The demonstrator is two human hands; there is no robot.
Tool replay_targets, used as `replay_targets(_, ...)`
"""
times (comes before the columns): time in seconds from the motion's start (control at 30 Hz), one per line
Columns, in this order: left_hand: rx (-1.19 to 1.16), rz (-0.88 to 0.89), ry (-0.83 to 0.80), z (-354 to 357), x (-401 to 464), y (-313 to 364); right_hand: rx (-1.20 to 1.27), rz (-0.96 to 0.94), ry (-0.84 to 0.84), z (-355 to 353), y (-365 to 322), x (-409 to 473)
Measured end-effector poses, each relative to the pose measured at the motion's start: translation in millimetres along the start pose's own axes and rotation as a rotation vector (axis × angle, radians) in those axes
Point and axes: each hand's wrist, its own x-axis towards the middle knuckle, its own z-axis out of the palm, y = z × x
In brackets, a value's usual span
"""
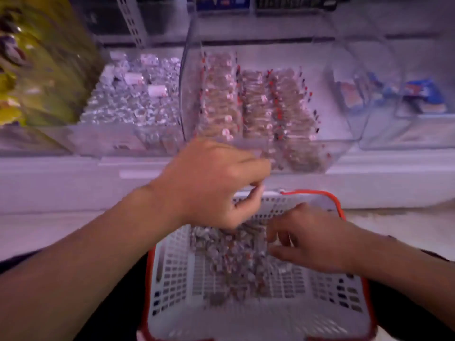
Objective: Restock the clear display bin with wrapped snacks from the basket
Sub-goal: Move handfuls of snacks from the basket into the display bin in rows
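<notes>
A clear display bin (344, 134) on the shelf holds three rows of brown wrapped snacks (256, 107). Below it stands a white perforated basket (172, 279) with a red rim, and a heap of wrapped snacks (231, 262) lies in its middle. My left hand (209, 183) hovers between the basket and the bin's front wall with its fingers curled; motion blur hides whether it holds a snack. My right hand (305, 242) reaches down into the basket, its fingers spread and bent onto the heap of snacks.
Left of the display bin is a clear bin of silver-wrapped sweets (133, 99). Right of it are clear bins with blue packets (423, 94). Yellow-green bags (37, 65) hang at far left. A white shelf edge (73, 173) runs across.
</notes>
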Motion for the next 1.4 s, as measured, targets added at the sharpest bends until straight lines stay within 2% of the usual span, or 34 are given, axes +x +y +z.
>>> replay_targets(0.03, 0.003, -0.029, -0.194, 22.8, -9.0, 5.7, -0.06, 0.058, -0.157, 29.7, 14.5, -1.7)
replay_targets(0.1, 0.013, -0.195, -0.637, 71.7, -35.5, 12.3, -0.101, 0.217, -0.441, 88.9, 47.9, -4.5)
replay_targets(0.13, -0.027, -0.309, -0.825, 98.2, -54.4, 13.2, -0.095, 0.308, -0.518, 115.2, 63.2, -7.0)
replay_targets(0.2, -0.151, -0.574, -1.094, 146.3, -98.1, 19.4, 0.038, 0.499, -0.507, 161.5, 86.0, -16.0)
replay_targets(0.23, -0.203, -0.738, -1.149, 166.2, -120.6, 24.3, 0.141, 0.579, -0.455, 182.5, 93.2, -19.6)
replay_targets(0.3, -0.292, -1.008, -1.155, 199.7, -158.9, 35.4, 0.296, 0.695, -0.359, 217.8, 102.0, -20.2)
replay_targets(0.43, -0.419, -1.306, -1.315, 248.6, -205.6, 52.8, 0.436, 0.832, -0.257, 253.5, 122.3, 1.1)
replay_targets(0.57, -0.417, -1.304, -1.36, 287.5, -232.0, 61.2, 0.541, 0.958, -0.199, 274.6, 148.4, 26.6)
replay_targets(0.67, -0.539, -1.317, -1.273, 306.7, -230.4, 68.7, 0.408, 0.957, -0.255, 293.2, 149.4, 40.1)
replay_targets(0.7, -0.551, -1.224, -1.284, 310.1, -226.0, 71.4, 0.378, 0.956, -0.236, 299.2, 146.2, 42.4)
replay_targets(0.73, -0.634, -1.315, -1.188, 315.5, -223.3, 75.1, 0.331, 0.945, -0.177, 305.7, 142.4, 43.9)
replay_targets(0.77, -0.772, -1.476, -1.034, 325.6, -224.1, 79.2, 0.266, 0.916, -0.112, 312.3, 137.4, 44.5)
replay_targets(0.8, -0.801, -1.598, -0.945, 333.8, -223.9, 78.5, 0.202, 0.883, -0.066, 317.8, 130.6, 45.5)
replay_targets(0.87, -0.594, -1.492, -1.028, 334.1, -225.1, 79.0, 0.169, 0.871, -0.035, 326.8, 120.3, 47.0)
replay_targets(0.9, -0.538, -1.571, -0.928, 338.8, -223.9, 80.6, 0.185, 0.87, -0.031, 329.0, 117.2, 47.7)
replay_targets(0.97, -0.553, -1.646, -0.836, 341.0, -225.7, 80.3, 0.266, 0.856, -0.045, 328.9, 116.1, 50.9)
replay_targets(1.1, -0.602, -1.683, -0.862, 347.5, -222.4, 78.8, 0.478, 0.873, -0.074, 323.9, 120.5, 54.3)
replay_targets(1.2, -0.668, -1.723, -0.867, 350.0, -220.5, 81.1, 0.539, 0.919, -0.106, 325.3, 122.7, 55.9)
replay_targets(1.3, -0.876, -1.706, -0.888, 354.3, -217.3, 81.7, 0.832, 0.985, -0.149, 320.3, 123.7, 53.4)
replay_targets(1.4, -1.019, -1.756, -0.783, 355.1, -215.0, 82.3, 1.078, 1.057, -0.178, 312.4, 124.2, 48.4)
